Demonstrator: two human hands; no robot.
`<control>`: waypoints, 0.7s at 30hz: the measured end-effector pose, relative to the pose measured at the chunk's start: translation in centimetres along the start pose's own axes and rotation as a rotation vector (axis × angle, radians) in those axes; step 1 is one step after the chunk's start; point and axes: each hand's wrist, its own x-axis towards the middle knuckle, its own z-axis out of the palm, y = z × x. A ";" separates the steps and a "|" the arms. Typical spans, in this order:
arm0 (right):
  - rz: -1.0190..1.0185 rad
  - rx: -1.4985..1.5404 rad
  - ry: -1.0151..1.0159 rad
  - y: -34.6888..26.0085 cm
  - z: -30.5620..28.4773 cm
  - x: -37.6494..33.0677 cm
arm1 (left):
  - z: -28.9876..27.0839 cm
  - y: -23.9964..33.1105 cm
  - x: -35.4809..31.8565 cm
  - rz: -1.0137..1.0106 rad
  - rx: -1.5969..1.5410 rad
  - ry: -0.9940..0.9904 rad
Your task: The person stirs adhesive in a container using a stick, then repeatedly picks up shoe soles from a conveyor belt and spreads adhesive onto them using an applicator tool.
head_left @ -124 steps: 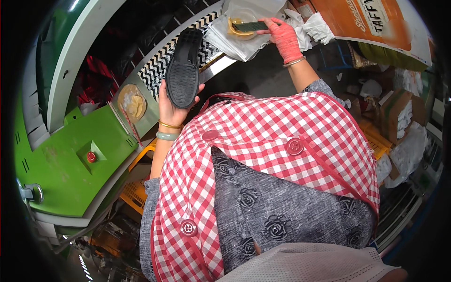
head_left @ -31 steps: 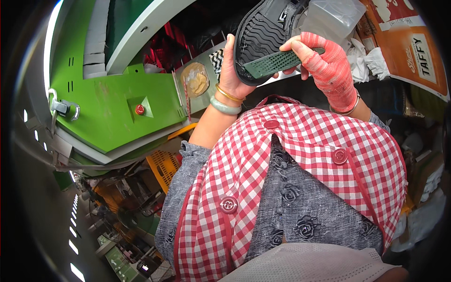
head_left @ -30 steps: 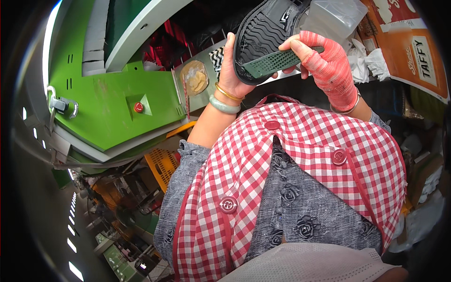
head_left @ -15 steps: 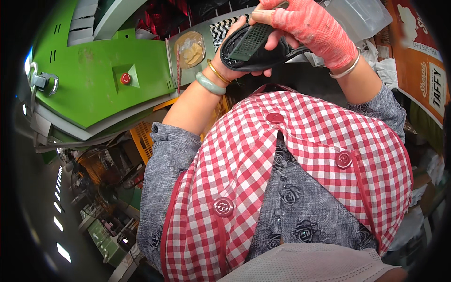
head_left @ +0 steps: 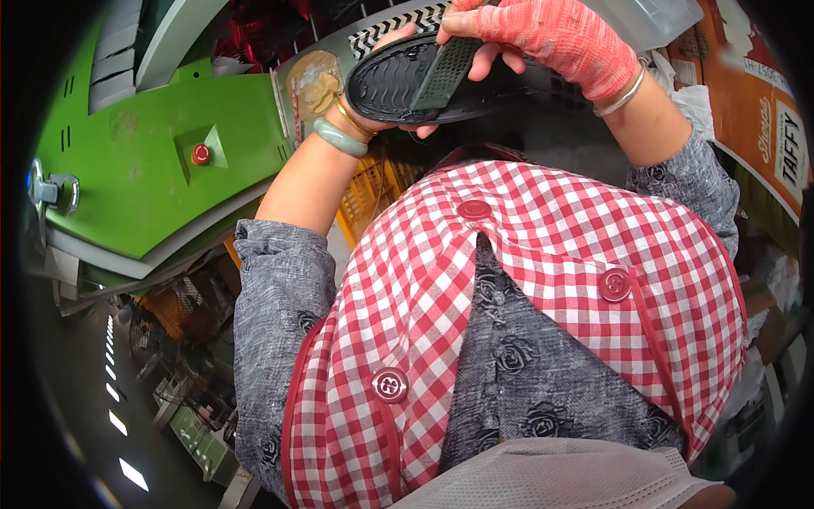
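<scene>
My left hand (head_left: 366, 121) is closed around a black shoe (head_left: 386, 85) from beneath, its wavy-ridged sole turned up. That wrist carries a gold bangle and a pale green one. In a red fingerless glove, my right hand (head_left: 547, 41) pinches a flat, dark green strip (head_left: 447, 75) with a mesh-like surface. The strip slants across the shoe, its lower end at the sole. Some right fingers bend over the shoe; the shoe's far end is dark and partly hidden.
A green machine (head_left: 127, 187) with a red push button (head_left: 201, 153) stands on the left. Beyond my left wrist lies a clear plastic bag (head_left: 315, 81) with tan pieces. An orange printed carton (head_left: 767, 127) is at the right, and a yellow crate (head_left: 369, 199) sits low behind my left arm.
My left hand and the shoe have moved left, and the shoe has turned so its ridged sole shows more. The green strip stays in my right hand, now lying further left.
</scene>
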 end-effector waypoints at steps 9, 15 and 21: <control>0.100 -0.006 0.112 0.9 -1.5 0.4 | -0.3 0.1 1.1 -0.150 -0.346 -0.165; 0.148 -0.001 0.160 2.4 -2.3 -0.1 | -0.3 -0.2 1.1 -0.234 -0.497 -0.116; 0.180 -0.017 0.193 3.1 -3.3 -1.0 | -0.8 0.0 1.2 -0.264 -0.428 -0.033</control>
